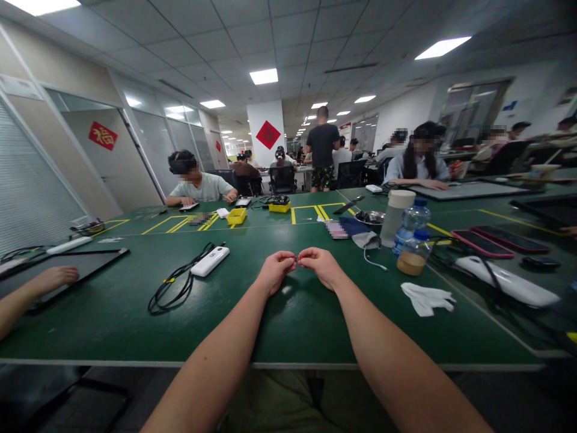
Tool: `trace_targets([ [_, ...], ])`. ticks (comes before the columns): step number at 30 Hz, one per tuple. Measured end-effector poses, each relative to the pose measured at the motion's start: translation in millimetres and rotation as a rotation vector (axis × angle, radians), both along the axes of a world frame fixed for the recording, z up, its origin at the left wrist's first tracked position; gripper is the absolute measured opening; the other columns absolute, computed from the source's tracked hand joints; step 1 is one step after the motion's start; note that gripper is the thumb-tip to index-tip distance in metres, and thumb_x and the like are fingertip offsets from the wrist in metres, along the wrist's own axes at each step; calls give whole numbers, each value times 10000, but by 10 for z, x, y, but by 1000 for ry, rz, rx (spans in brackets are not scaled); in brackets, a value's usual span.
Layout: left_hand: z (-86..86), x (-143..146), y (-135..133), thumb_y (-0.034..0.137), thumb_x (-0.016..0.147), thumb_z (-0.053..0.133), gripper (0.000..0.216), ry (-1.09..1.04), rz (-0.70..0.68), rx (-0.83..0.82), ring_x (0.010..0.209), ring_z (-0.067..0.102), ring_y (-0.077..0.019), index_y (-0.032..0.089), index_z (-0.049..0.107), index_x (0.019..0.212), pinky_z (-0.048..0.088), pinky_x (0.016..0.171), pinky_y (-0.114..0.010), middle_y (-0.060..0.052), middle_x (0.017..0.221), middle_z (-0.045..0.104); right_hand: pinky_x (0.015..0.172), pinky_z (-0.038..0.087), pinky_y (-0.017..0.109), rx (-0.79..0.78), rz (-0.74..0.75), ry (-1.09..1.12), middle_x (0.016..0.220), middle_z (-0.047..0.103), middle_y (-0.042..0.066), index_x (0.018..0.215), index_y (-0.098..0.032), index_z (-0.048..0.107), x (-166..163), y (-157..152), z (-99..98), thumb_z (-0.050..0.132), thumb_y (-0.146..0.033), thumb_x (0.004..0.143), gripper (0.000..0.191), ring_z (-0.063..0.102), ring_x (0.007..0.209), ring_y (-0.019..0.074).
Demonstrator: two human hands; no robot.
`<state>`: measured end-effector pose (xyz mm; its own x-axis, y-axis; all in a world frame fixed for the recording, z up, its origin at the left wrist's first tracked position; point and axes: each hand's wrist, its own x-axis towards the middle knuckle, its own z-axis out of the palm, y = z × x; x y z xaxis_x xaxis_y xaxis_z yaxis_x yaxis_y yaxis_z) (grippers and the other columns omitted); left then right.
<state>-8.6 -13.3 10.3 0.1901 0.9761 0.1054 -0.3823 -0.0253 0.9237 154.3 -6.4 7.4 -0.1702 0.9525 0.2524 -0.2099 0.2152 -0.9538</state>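
My left hand (276, 272) and my right hand (321, 267) meet above the green table, fingertips almost touching. Both are closed in a pinch on a tiny dark piece (297, 259) with a touch of red, too small to name. Most of it is hidden behind the fingers. To the left of my hands lies a white power bank (210, 261) beside a coiled black cable (174, 287). A crumpled white cloth or glove (427, 299) rests to the right of my right forearm.
Bottles (411, 224), a metal bowl (368, 218) and phones (509, 240) stand or lie at the right. Yellow trays (237, 216) sit farther back. At the left edge, another person's hand (56, 279) rests on a dark board. Other people sit across the table (225, 331).
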Motion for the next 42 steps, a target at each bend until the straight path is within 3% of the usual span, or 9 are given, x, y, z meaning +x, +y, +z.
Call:
trace_targets([
  [18,0,-16,-5,218,637,750,259,104,3,39,641,603,-106,106,646,846,492,674,-256,-58,751,656,697,487,298,106,-42,-232,741,677,30,771,-153,618,8,-34,35,718,-269,607,224,630,683,161],
  [27,-39,-43,34,261,681,730,305,139,-73,7,614,583,-95,98,674,934,472,637,-237,-63,739,661,566,454,260,130,-50,-277,616,608,-5,723,-153,596,-9,-79,84,688,-318,642,205,563,551,126],
  [34,-18,-39,21,257,675,717,367,123,-86,34,570,544,-81,112,652,1006,416,553,-209,-33,720,633,507,394,217,227,-44,-429,615,545,-48,936,-167,620,-30,-42,58,716,-287,613,358,492,526,95],
  [42,-40,-37,32,313,662,743,388,122,-44,74,556,505,-62,124,620,979,365,518,-188,-10,729,605,611,425,248,446,-136,-655,723,612,4,1010,-184,668,-66,-80,96,630,-240,696,321,518,598,119],
])
